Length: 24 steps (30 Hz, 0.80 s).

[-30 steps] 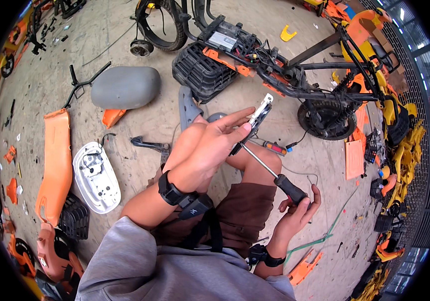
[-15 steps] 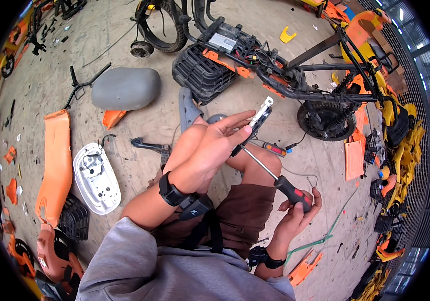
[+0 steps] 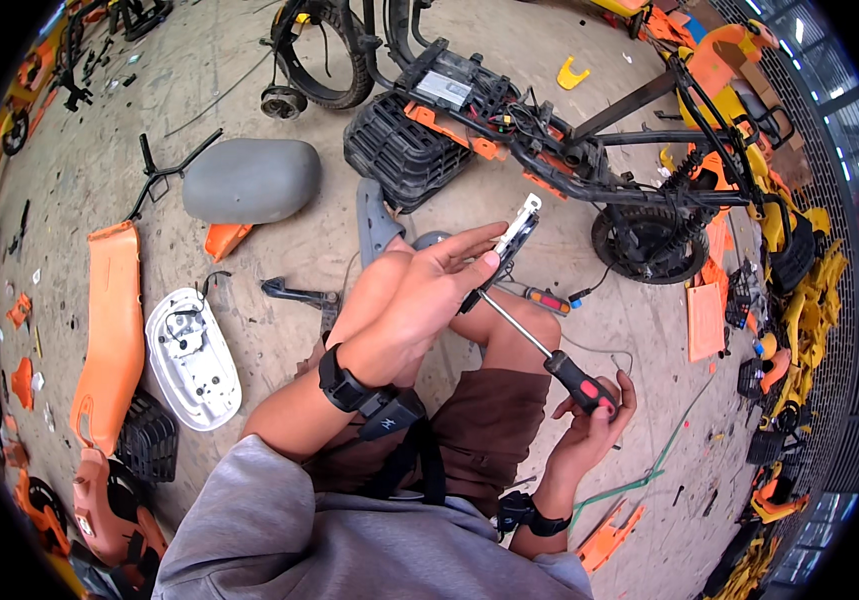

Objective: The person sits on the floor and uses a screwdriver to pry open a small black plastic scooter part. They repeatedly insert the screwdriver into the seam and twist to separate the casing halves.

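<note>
My left hand (image 3: 449, 280) grips a narrow white-and-black part (image 3: 521, 222) in the middle of the view, held tilted above my bent legs. A screwdriver (image 3: 571, 372) with a long steel shaft and black-and-red handle reaches up to the underside of that part; its tip is hidden. My right hand (image 3: 595, 428) holds the handle from below with curled fingers. A small orange-and-grey object (image 3: 547, 300) lies on the floor beyond my right knee, with thin cables near it.
A stripped black scooter frame (image 3: 549, 140) and black crate (image 3: 399, 150) lie ahead. At left are a grey seat (image 3: 249, 178), long orange panel (image 3: 107, 330), white shell (image 3: 194, 355) and black bracket (image 3: 289, 290). Yellow and orange body parts (image 3: 809, 300) pile along the right.
The screwdriver handle has turned in my right hand, showing more of its red side, and my fingers have shifted slightly. My left hand and its part have barely moved.
</note>
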Each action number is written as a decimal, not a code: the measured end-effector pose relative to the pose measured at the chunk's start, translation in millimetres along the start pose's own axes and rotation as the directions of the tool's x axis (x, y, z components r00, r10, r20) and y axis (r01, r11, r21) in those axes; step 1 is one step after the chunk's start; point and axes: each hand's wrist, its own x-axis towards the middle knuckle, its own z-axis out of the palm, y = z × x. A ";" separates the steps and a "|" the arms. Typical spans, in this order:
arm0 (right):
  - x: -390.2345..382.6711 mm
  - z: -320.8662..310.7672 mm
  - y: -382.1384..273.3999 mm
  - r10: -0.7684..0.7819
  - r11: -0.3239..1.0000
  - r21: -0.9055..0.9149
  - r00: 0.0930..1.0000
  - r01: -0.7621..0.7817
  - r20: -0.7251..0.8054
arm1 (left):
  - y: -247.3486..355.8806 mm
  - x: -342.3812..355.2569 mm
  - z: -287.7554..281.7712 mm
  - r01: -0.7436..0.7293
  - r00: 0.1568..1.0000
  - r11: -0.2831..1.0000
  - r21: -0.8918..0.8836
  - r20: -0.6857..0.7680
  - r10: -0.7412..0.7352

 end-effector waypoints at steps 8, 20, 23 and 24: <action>-4.2 4.0 -4.6 0.023 0.999 -0.044 0.999 -0.025 -0.031 | 0.5 -0.2 0.4 0.000 1.000 1.000 0.007 -0.003 0.000; -5.0 1.4 3.3 -0.065 0.997 -0.043 0.997 0.067 0.028 | 4.7 -2.5 1.8 0.005 1.000 1.000 -0.031 -0.011 -0.006; -6.3 -2.6 -11.0 0.190 0.974 -0.131 0.981 -0.186 0.021 | 7.2 -4.2 3.3 0.014 1.000 1.000 -0.022 -0.022 -0.015; -5.1 -3.7 -5.3 0.118 0.989 -0.088 0.993 -0.115 0.026 | 5.4 -3.1 2.1 0.015 1.000 0.999 -0.032 -0.019 -0.016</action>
